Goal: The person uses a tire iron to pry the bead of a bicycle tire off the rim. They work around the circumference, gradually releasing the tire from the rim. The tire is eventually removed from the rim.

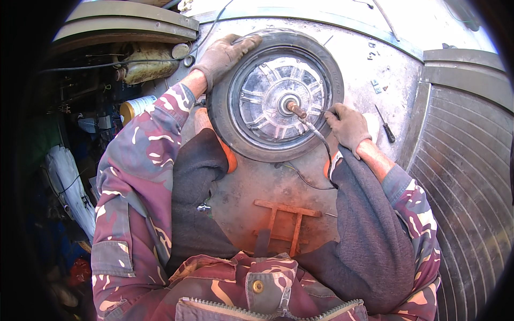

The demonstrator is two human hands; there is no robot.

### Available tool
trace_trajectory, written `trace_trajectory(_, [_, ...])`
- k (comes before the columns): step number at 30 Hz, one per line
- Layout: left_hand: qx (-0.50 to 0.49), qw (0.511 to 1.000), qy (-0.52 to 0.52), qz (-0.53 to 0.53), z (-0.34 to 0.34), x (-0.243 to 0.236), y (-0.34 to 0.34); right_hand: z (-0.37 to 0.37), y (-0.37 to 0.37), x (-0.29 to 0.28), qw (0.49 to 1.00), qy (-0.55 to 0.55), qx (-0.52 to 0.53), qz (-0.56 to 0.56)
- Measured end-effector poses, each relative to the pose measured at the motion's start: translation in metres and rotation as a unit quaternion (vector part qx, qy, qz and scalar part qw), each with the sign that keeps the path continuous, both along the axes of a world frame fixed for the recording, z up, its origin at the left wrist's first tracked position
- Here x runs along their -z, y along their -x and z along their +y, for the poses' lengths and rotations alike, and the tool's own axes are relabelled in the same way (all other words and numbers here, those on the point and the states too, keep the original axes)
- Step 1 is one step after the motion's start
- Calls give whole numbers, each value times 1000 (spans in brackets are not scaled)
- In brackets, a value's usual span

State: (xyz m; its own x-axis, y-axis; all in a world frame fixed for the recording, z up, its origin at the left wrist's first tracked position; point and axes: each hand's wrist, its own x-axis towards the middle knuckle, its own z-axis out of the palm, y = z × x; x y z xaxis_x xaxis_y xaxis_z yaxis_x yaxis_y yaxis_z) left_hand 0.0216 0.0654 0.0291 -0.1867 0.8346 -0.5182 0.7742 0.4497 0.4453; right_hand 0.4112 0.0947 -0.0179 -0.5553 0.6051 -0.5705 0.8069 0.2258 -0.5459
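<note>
Wheel (276,95) with hub motor: mid-scene, between hands. Hands apart. Left hand (222,59), gloved, clasped on tyre (219,113) at far left edge. Right hand (348,127), gloved, fingers bent against tyre at right; cannot tell whether grip closed. Cable (323,138) leads from axle (296,108) toward near right. Screwdriver (388,130) lies right of right hand. Rusty frame (288,207) near side of wheel.

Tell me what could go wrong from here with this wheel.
The wheel might roll or tip if the left hand or right hand, both at its edge, slips. The cable by the axle could snag or strain if the wheel turns. The screwdriver lying to the right might get kicked.
</note>
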Motion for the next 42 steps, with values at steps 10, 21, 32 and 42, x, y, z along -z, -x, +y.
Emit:
trace_trajectory(10, [-20, 999, 2, -28, -1, -3, -3, -1, 5, -3, 964, -204, -168, 26])
trace_trajectory(21, [-19, 999, 14, -30, -1, 0, -1, -4, 8, -6, 996, -69, -58, 15])
trace_trajectory(32, [-47, 991, -87, -91, -11, 25, 16, 2, 8, -5, 992, -67, -111, 3])
trace_trajectory(42, [-38, 995, -71, -52, -10, 21, 16, -1, 5, -7, 994, -18, -63, -87])
